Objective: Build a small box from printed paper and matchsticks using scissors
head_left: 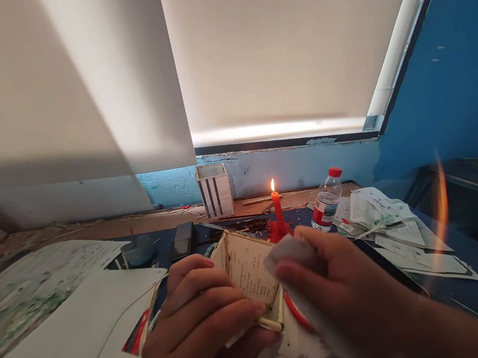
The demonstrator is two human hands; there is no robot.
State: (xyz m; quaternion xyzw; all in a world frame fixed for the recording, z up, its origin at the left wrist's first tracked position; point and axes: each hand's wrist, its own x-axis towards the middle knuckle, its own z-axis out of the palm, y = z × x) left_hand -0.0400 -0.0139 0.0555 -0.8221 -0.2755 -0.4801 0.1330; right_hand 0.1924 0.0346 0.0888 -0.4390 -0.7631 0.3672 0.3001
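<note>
Left hand (pixel 197 331) is curled closed around a corner of a small open box (pixel 245 272) made of printed paper panels and thin wooden sticks. Fingers (pixel 234 314) wrap the lower edge, and the tips press a thin wooden stick (pixel 270 324) along the box's corner. The box sits low in the middle of the view, tilted, held up in the hand just above the table (pixel 173 217), with its inside facing up toward the camera.

Right hand (pixel 341 289) is mostly closed, pinching a piece of white paper (pixel 288 254) between thumb and fingers. The paper touches or nearly touches the box's upper edge; the exact contact is hard to tell. A curved red strip (pixel 296 312) shows just below, partly hidden by the hands.

Ahead of the box, a lit red candle (pixel 276 206) stands upright in a red holder (pixel 279 231). A plastic water bottle (pixel 327 202) with a red cap stands just right of it. Further back by the wall is a paper-panelled box (pixel 215 191). A black phone (pixel 183 240) lies left of the candle, beside a small glass dish (pixel 137 251). Loose printed sheets (pixel 387 212) are piled on the right, and large sheets (pixel 53 303) lie on the left.
</note>
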